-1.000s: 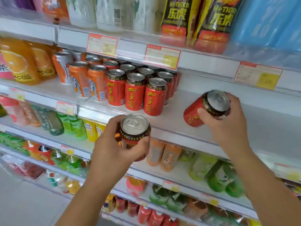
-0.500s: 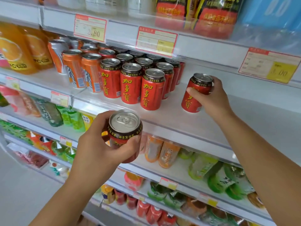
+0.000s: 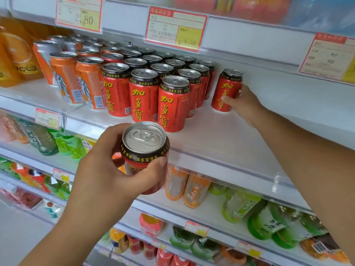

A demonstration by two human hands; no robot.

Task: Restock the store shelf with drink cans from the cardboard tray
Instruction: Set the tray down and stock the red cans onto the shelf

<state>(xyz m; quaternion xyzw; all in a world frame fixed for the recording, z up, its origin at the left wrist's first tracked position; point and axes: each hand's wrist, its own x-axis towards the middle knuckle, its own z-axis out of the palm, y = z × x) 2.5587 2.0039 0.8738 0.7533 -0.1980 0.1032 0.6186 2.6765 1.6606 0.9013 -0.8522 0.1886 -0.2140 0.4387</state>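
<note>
My left hand point(image 3: 107, 181) grips a red drink can point(image 3: 144, 150) upright in front of the white shelf's front edge, its silver top facing me. My right hand point(image 3: 242, 104) holds a second red can point(image 3: 225, 91) that stands upright on the white shelf point(image 3: 240, 135), just right of the block of several red cans point(image 3: 172, 104); thumb and fingers curl round its lower half. The cardboard tray is out of view.
Orange cans point(image 3: 76, 79) and orange juice bottles point(image 3: 17, 54) stand left of the red cans. Price tags point(image 3: 175, 28) hang from the shelf above. Bare shelf lies right of the held can. Lower shelves hold green and orange pouches point(image 3: 240, 206).
My right hand has carried its can from tilted in the air to upright on the shelf, deeper in beside the red block. My left hand and its can rose slightly toward the shelf edge.
</note>
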